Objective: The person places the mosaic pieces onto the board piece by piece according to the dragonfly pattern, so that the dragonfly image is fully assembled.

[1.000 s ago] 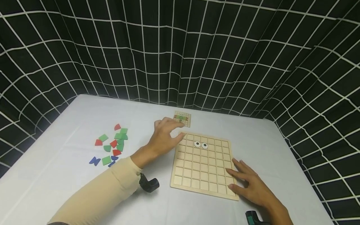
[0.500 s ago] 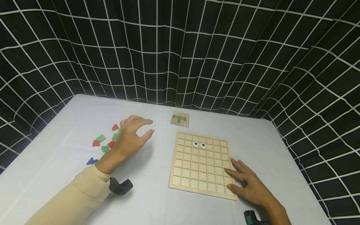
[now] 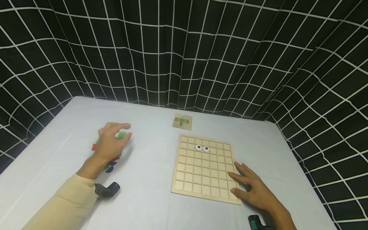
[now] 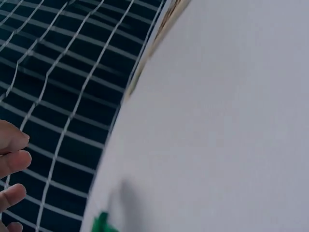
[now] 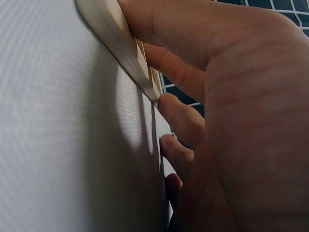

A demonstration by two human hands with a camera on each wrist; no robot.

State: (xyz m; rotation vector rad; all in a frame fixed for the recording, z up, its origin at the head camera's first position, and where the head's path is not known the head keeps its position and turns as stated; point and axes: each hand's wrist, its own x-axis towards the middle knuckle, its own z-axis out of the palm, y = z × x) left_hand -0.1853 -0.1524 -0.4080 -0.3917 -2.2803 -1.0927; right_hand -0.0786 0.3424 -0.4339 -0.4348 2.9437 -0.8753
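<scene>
My left hand (image 3: 108,145) hovers over the coloured pieces at the table's left, thumb and fingers spread apart with nothing between them. It hides most of them; a green square (image 3: 122,134), a blue piece (image 3: 110,169) and part of a red piece (image 3: 94,147) show around it. In the left wrist view, fingertips (image 4: 14,162) appear at the left edge and a green piece (image 4: 102,224) at the bottom. My right hand (image 3: 254,188) rests on the right edge of the wooden grid board (image 3: 205,171), fingers extended. Two round eye pieces (image 3: 202,148) sit in its upper squares.
A small pattern card (image 3: 182,122) with a green, red and brown figure lies behind the board. White cloth (image 3: 149,153) covers the table. A black curtain with white grid lines (image 3: 161,54) surrounds the back and sides.
My left hand has moved left from the board's upper left corner to above the coloured pieces, its fingers staying apart. The right hand has kept its place on the board's edge.
</scene>
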